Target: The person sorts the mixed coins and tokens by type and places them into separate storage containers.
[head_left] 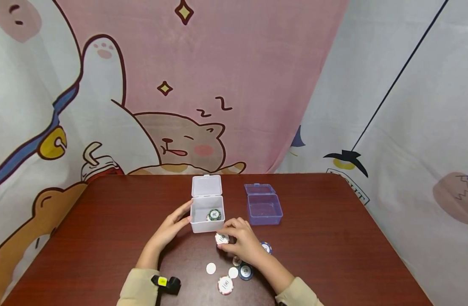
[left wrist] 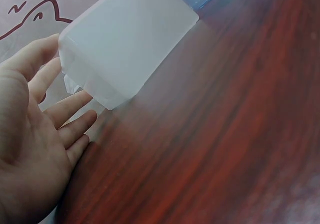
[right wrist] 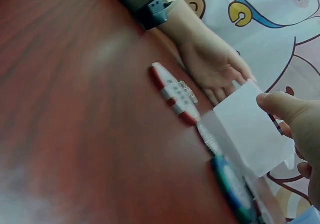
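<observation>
A small white plastic box (head_left: pixel 207 227) stands with its lid folded back, and a green-and-white poker chip (head_left: pixel 215 214) lies inside over a light one. My left hand (head_left: pixel 166 231) touches the box's left side. In the left wrist view the left hand's fingers (left wrist: pixel 70 109) are extended against it. At the box's front right corner, my right hand (head_left: pixel 243 242) pinches a white poker chip (head_left: pixel 221 239) marked with dark print. The right wrist view shows the thumb (right wrist: pixel 282 107) in front of the box; the chip is mostly hidden there.
Right of the white box sits a bluish clear box (head_left: pixel 264 220), lid back. Nearer me lie a red-and-white chip (head_left: pixel 225 285), a dark blue chip (head_left: pixel 246 272), small white discs (head_left: pixel 211 268) and a small coin-like disc (head_left: pixel 237 261). Another blue chip (head_left: pixel 266 247) is beside my right wrist.
</observation>
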Action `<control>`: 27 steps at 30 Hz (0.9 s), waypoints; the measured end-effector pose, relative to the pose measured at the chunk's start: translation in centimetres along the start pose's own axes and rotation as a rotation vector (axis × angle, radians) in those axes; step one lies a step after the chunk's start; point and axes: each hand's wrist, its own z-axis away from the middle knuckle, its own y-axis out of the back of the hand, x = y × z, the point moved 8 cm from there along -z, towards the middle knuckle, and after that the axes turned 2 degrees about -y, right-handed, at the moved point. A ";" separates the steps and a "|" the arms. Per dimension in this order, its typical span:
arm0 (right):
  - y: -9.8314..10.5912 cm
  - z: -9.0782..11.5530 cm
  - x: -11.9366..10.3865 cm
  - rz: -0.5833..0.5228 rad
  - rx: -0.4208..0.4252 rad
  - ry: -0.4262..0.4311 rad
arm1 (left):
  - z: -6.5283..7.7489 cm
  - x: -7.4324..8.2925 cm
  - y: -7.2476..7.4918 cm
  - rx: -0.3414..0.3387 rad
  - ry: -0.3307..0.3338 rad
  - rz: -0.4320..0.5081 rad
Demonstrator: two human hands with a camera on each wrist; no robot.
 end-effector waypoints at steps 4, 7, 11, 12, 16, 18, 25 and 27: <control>0.6 -0.9 -0.2 -0.014 0.020 0.001 | 0.0 0.1 0.0 0.000 0.002 0.001; 0.9 -1.6 -0.3 -0.015 0.026 -0.007 | 0.0 0.1 0.0 0.000 0.000 -0.001; 1.2 -2.5 -0.2 -0.004 0.024 -0.017 | 0.0 0.1 -0.1 0.000 -0.005 0.000; 1.2 -2.8 -0.2 0.001 0.021 -0.022 | 0.0 0.1 -0.1 0.000 -0.004 0.000; 1.1 -3.7 0.2 0.017 0.019 -0.040 | -0.1 0.1 -0.1 -0.001 -0.005 -0.010; 1.1 -4.1 0.6 0.016 0.018 -0.059 | -0.1 0.1 -0.1 0.000 -0.002 -0.015; 1.0 -5.6 1.8 0.005 0.033 -0.106 | 0.0 0.5 -0.2 -0.005 0.005 -0.006; 0.8 -5.9 2.1 -0.001 0.036 -0.116 | 0.0 0.4 -0.2 -0.005 0.005 0.000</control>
